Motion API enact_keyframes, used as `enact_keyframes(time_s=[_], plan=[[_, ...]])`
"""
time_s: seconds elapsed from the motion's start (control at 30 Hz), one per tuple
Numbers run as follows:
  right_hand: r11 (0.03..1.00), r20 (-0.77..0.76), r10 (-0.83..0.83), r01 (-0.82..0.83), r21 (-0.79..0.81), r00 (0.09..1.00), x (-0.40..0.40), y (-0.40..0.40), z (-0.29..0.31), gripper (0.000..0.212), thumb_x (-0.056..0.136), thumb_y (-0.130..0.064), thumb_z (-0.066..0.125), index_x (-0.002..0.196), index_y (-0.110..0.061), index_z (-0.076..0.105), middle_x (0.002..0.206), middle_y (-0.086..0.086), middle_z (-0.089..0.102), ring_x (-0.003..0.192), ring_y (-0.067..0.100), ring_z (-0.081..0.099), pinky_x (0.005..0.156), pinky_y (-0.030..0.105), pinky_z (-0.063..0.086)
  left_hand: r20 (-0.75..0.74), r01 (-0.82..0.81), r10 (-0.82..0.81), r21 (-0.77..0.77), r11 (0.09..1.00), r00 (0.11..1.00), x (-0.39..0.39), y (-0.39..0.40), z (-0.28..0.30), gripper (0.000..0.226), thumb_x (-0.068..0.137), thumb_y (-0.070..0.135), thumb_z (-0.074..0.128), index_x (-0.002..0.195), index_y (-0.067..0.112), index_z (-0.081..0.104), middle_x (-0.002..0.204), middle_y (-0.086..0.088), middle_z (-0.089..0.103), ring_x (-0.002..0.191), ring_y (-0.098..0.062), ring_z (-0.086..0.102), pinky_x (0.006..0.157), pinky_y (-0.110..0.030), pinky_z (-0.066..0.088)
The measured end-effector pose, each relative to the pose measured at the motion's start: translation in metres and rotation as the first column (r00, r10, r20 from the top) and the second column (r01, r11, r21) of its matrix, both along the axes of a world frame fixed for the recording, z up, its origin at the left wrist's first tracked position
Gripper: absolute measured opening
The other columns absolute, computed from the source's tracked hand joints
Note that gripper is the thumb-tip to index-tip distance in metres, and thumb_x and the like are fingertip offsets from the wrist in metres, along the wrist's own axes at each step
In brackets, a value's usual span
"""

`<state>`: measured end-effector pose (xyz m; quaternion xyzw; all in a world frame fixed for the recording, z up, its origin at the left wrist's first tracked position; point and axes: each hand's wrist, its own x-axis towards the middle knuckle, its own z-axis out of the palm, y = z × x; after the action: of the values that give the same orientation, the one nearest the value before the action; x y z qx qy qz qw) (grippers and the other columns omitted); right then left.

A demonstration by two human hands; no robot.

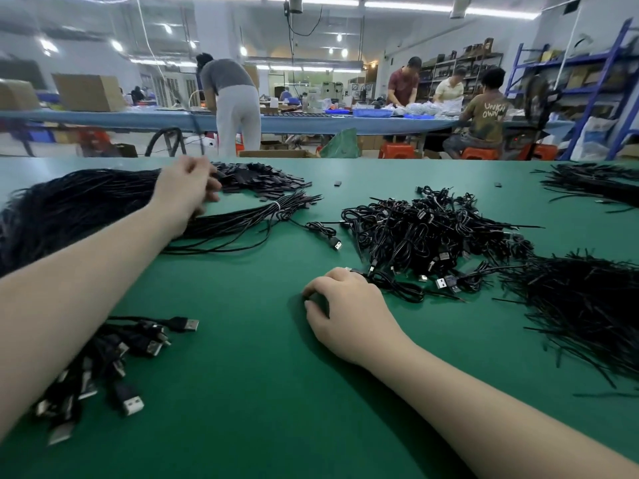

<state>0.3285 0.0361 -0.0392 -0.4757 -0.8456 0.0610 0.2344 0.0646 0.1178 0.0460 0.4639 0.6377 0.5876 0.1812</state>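
Observation:
My left hand (186,188) reaches far across the green table (259,392), its fingers curled at the edge of a heap of small flat black pieces (262,179), beside a large bundle of black cables (79,202). Whether it pinches a piece is blurred. My right hand (345,305) rests knuckles-up on the table with curled fingers, holding a looped black USB cable (397,288) at the near edge of a tangled pile of coiled USB cables (432,233).
A tied cable bunch (242,219) lies in the middle. USB plugs (114,357) are heaped at the near left. Black tie strips (587,305) spread at the right, more cables (594,184) at the far right. Several people work at a blue table (311,122) behind.

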Motion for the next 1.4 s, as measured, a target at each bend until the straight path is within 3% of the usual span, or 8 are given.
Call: enact_keyframes(time_s=[0.23, 0.4, 0.47, 0.63, 0.9, 1.1, 1.27, 1.4], plan=[[0.996, -0.307, 0.046, -0.021, 0.085, 0.951, 0.004, -0.008, 0.006, 0.065, 0.094, -0.035, 0.052, 0.150, -0.025, 0.019, 0.141, 0.003, 0.040, 0.117, 0.020, 0.049, 0.095, 0.039, 0.045, -0.404, 0.334, -0.289, 0.044, 0.942, 0.868, 0.130, -0.055, 0.000, 0.019, 0.093, 0.030, 0.059, 0.089, 0.017, 0.071, 0.071, 0.006, 0.065, 0.062, -0.003, 0.056, 0.065, -0.024, 0.044], [0.997, -0.789, -0.009, -0.056, -0.056, 0.614, 0.016, -0.013, 0.009, 0.051, 0.097, -0.027, 0.041, 0.147, -0.024, 0.033, 0.120, -0.008, 0.061, 0.097, 0.002, 0.060, 0.087, 0.028, 0.050, -0.176, 0.422, -0.399, 0.117, 0.899, 0.900, 0.184, -0.080, -0.037, 0.023, 0.096, 0.013, 0.052, 0.109, 0.016, 0.071, 0.097, 0.005, 0.067, 0.096, -0.017, 0.063, 0.086, -0.026, 0.049], [0.982, -0.872, -0.095, -0.099, -0.161, 0.480, 0.022, -0.008, 0.012, 0.037, 0.099, -0.024, 0.042, 0.134, -0.024, 0.051, 0.116, -0.004, 0.065, 0.097, 0.002, 0.061, 0.084, 0.028, 0.051, -0.254, 0.459, -0.429, 0.074, 0.885, 0.867, 0.187, -0.083, -0.048, 0.033, 0.094, 0.007, 0.051, 0.123, 0.015, 0.064, 0.101, 0.007, 0.061, 0.105, -0.014, 0.056, 0.092, -0.016, 0.041], [0.978, -0.831, -0.197, 0.045, -0.204, 0.521, 0.035, 0.002, 0.021, 0.023, 0.094, -0.034, 0.056, 0.080, -0.019, 0.066, 0.067, -0.003, 0.069, 0.051, 0.008, 0.062, 0.054, 0.029, 0.047, -0.535, 0.450, -0.388, -0.016, 0.893, 0.751, 0.166, -0.085, -0.066, 0.037, 0.094, 0.010, 0.053, 0.129, 0.017, 0.060, 0.094, 0.006, 0.062, 0.078, -0.004, 0.049, 0.076, -0.017, 0.039], [0.907, -0.930, -0.326, 0.221, -0.358, -0.170, 0.113, 0.038, 0.093, 0.023, 0.103, -0.029, 0.038, 0.083, -0.020, 0.045, 0.078, -0.001, 0.066, 0.040, 0.003, 0.055, 0.042, 0.019, 0.038, -0.399, 0.323, -0.358, -0.154, 0.934, 0.844, 0.095, -0.077, -0.068, 0.011, 0.090, 0.029, 0.064, 0.097, 0.031, 0.073, 0.069, 0.016, 0.068, 0.056, 0.009, 0.052, 0.059, -0.010, 0.040], [0.867, -0.845, -0.252, 0.277, -0.413, -0.471, 0.178, 0.045, 0.116, 0.023, 0.104, -0.031, 0.028, 0.085, -0.020, 0.036, 0.070, -0.005, 0.061, 0.039, 0.007, 0.043, 0.041, 0.015, 0.025, -0.315, 0.325, -0.380, -0.213, 0.921, 0.870, 0.079, -0.077, -0.062, 0.006, 0.086, 0.030, 0.071, 0.086, 0.036, 0.074, 0.069, 0.016, 0.071, 0.051, 0.005, 0.053, 0.052, -0.007, 0.040], [0.858, -0.857, -0.226, 0.321, -0.400, -0.464, 0.189, 0.046, 0.120, 0.023, 0.102, -0.031, 0.031, 0.086, -0.022, 0.044, 0.069, -0.006, 0.061, 0.035, 0.007, 0.038, 0.041, 0.015, 0.025, -0.278, 0.239, -0.298, -0.228, 0.944, 0.913, 0.062, -0.082, -0.036, 0.007, 0.077, 0.029, 0.079, 0.082, 0.032, 0.075, 0.070, 0.014, 0.073, 0.054, 0.001, 0.063, 0.046, -0.011, 0.043], [0.814, -0.844, -0.531, 0.231, -0.533, -0.076, 0.170, 0.054, 0.110, 0.018, 0.101, -0.025, 0.039, 0.092, -0.019, 0.054, 0.074, -0.004, 0.059, 0.038, 0.005, 0.035, 0.037, 0.015, 0.024, 0.353, 0.243, -0.235, 0.024, 0.970, 0.905, 0.056, -0.094, 0.015, 0.034, 0.064, 0.020, 0.081, 0.098, 0.018, 0.072, 0.075, 0.003, 0.074, 0.058, -0.005, 0.066, 0.049, -0.018, 0.049]])
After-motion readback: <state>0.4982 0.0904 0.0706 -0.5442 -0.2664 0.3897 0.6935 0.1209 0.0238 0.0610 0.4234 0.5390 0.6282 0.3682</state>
